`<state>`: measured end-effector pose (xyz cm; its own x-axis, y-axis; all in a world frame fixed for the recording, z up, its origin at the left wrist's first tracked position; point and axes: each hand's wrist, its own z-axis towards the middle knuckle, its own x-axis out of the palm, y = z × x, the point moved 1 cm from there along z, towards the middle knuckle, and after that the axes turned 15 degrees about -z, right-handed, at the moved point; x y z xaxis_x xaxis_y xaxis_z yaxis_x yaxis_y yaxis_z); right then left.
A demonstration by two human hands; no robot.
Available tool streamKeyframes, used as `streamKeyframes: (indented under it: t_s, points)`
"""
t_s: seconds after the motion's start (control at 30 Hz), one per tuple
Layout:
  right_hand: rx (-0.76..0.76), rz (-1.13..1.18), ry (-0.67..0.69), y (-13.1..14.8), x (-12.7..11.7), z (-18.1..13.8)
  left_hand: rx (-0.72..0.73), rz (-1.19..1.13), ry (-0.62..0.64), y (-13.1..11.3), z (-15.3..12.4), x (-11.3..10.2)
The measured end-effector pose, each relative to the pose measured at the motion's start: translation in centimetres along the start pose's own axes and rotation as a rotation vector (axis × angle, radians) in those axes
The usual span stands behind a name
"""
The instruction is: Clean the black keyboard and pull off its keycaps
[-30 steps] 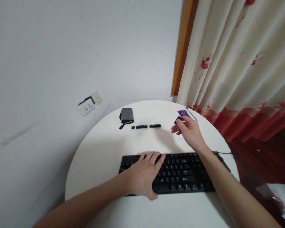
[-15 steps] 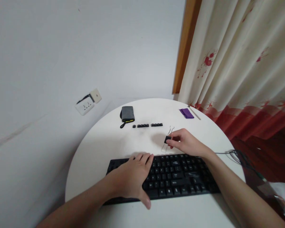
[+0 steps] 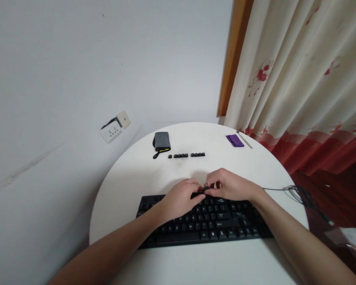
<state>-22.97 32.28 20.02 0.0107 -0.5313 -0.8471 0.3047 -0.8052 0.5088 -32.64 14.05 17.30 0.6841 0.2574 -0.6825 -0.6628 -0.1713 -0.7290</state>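
Keyboard (image 3: 180, 238) (lettering (image 3: 190, 227) mostly illegible), black clip (image 3: 206, 190) pinched in right hand (image 3: 231, 186), grip of left hand (image 3: 180, 198) unclear.

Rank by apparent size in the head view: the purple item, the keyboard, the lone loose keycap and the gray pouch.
1. Keyboard, partly covered
2. Gray pouch
3. Purple item
4. Lone loose keycap
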Motion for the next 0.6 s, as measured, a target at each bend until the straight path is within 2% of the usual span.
streamKeyframes:
  t_s: [0.23,0.4,0.6]
  points:
    - [0.113,-0.079,-0.087,-0.6,0.7,0.3,-0.055,-0.077,-0.07,1.3,0.8,0.9]
    - [0.159,-0.108,-0.119,-0.6,1.3,0.8,-0.007,-0.11,-0.074,1.6,0.9,1.3]
    - [0.24,0.091,-0.119,-1.4,1.7,1.2,0.055,-0.11,-0.145,1.2,1.0,1.1]
